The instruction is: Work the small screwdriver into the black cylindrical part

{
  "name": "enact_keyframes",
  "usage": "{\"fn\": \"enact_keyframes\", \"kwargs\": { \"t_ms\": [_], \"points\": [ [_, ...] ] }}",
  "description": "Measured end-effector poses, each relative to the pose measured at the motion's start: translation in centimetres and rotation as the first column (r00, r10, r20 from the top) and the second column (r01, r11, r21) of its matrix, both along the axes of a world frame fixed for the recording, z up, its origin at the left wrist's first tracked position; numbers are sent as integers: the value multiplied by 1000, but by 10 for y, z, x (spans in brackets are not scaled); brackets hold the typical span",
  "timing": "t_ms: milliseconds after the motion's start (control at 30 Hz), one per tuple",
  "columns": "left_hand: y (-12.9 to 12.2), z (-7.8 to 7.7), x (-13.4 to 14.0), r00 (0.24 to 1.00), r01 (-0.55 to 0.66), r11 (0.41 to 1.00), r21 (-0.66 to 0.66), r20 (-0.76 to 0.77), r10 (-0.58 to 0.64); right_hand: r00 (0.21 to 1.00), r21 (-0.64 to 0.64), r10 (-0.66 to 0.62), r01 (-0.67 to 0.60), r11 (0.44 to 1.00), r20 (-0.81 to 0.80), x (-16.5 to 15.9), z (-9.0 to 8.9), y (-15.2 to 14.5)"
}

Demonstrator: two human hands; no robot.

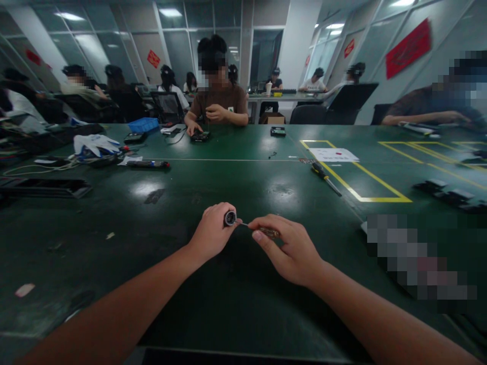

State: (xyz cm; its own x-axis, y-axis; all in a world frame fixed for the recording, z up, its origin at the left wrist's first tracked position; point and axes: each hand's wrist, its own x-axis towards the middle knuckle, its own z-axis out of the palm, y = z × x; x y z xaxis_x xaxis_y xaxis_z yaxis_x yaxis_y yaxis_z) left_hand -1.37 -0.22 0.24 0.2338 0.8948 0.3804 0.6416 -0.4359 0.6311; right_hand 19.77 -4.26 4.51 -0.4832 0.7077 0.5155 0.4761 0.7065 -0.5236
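Observation:
My left hand (pixel 215 228) is closed around a small dark cylindrical part (pixel 230 218), its round open end facing me. Most of that part is hidden by the fingers, so its exact kind does not show. In my right hand (pixel 291 246) is a small screwdriver (pixel 269 231) with a brownish, see-through handle, held between thumb and fingers. Its thin metal shaft points left and reaches the side of the cylindrical part, close to my left fingertips. Both hands are above the green table (pixel 182 314).
A larger yellow-and-black screwdriver (pixel 326 177) lies beyond my right hand, near a paper sheet (pixel 334 154). White gloves (pixel 96 145), a blue bin (pixel 143 124) and a dark tray-like part (pixel 45 187) are on the left. Across the table sits a co-worker (pixel 218 101) handling a small device.

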Motion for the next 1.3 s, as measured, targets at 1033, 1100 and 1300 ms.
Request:
{"fn": "enact_keyframes", "kwargs": {
  "t_ms": [1033, 1100, 1300],
  "points": [
    [1, -2, 0, 1000, 13, 1000, -16, 4, -13, 1000, 11, 24, -24, 1000, 9, -1, -1, 1],
    [1, -1, 0, 1000, 11, 1000, -12, 1, -11, 1000, 17, 26, -26, 1000, 7, -1, 0, 0],
    [2, -2, 0, 1000, -16, 1000, 15, -7, 16, 998, 93, -8, 13, 996, -59, 1, 6, -6]
  ]
}}
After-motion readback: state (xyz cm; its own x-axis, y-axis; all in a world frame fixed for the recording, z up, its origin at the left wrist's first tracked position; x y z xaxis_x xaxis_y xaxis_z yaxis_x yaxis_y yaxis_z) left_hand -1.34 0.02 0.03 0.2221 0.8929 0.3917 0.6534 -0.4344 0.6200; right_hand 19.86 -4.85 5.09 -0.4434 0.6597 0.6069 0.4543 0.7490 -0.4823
